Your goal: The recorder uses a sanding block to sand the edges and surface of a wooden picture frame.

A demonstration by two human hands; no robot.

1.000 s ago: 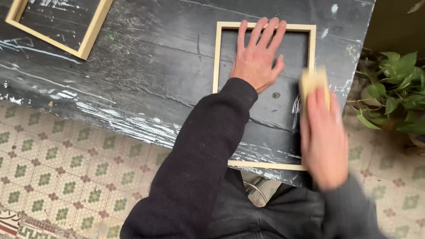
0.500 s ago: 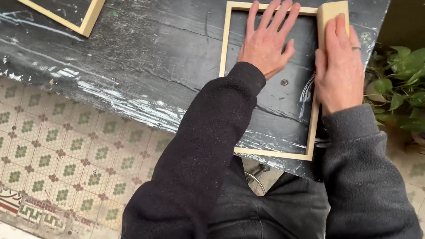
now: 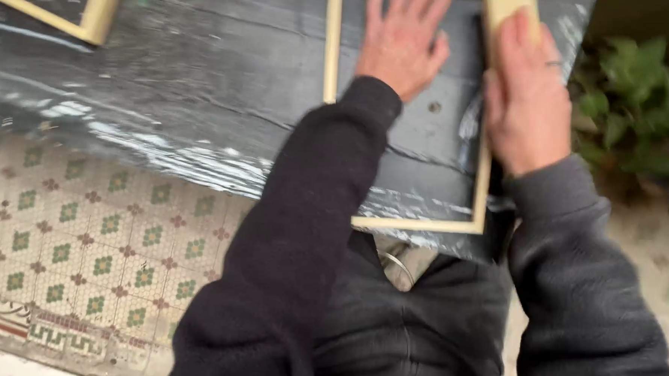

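The left hand (image 3: 402, 44) lies flat with fingers spread wide inside the pale wooden frame (image 3: 331, 52) on the dark table (image 3: 204, 84), while the right hand (image 3: 528, 99) at three o'clock grips a sanding block (image 3: 504, 6) on the frame's right rail (mid-sanding, apparently).

The right hand (image 3: 529, 99) has slid the pale block (image 3: 508, 9) up the right rail of the wooden frame (image 3: 331, 52), from its lower part to the top corner.
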